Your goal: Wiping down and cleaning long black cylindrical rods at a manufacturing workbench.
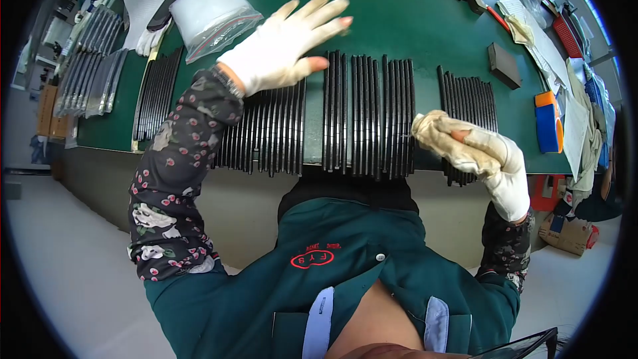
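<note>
— Green desk (pixel 425 33); where do we see black rods (pixel 399 116)?
— Rows, ten to two o'clock. Left hand (pixel 282 46) spread near twelve; right hand (pixel 475 153) bunched at three, whether pinching anything we cannot tell.

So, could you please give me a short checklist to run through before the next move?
1. Left grip free: ok; gloved fingers spread, nothing visible in it.
2. Right grip free: cannot tell; the curled gloved fingers hide their inside.
3. Middle black rods in separate groups: ok; narrow gaps part them.
4. Near ends of the rods level: not ok; they look uneven along the table edge.
5. Tape roll clear of the rods: ok; it sits apart at the right.
</note>
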The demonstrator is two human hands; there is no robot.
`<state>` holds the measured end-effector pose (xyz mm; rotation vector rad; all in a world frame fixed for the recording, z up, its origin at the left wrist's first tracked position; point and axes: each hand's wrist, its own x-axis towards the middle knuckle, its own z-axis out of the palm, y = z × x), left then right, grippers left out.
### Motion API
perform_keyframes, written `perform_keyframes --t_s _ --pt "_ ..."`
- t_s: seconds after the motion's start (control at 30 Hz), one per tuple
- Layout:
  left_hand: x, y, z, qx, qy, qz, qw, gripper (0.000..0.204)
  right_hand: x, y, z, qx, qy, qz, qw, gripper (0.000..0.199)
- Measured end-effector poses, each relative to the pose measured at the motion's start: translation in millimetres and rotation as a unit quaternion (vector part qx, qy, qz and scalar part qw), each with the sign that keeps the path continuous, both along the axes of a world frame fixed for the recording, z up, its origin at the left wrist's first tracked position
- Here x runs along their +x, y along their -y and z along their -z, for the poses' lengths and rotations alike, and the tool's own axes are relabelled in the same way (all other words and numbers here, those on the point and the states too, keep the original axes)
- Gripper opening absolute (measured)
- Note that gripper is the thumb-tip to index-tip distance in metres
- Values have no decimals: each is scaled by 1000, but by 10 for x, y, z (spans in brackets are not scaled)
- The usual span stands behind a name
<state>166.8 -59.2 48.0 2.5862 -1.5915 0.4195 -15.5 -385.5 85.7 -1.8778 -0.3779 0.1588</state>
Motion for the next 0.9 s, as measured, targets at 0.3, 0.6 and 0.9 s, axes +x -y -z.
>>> perform_keyframes --t_s 0.3,0.6,0.9 --pt "-249 424 307 50 -38 8 998 58 368 -406 110 -40 138 -75 987 63" --pt "-246 612 387 33 -34 -16 999 54 128 -871 317 -155 147 -356 910 43" --pt "-204 598 411 47 -16 -13 999 59 509 -1198 511 -209 371 -221 878 49"
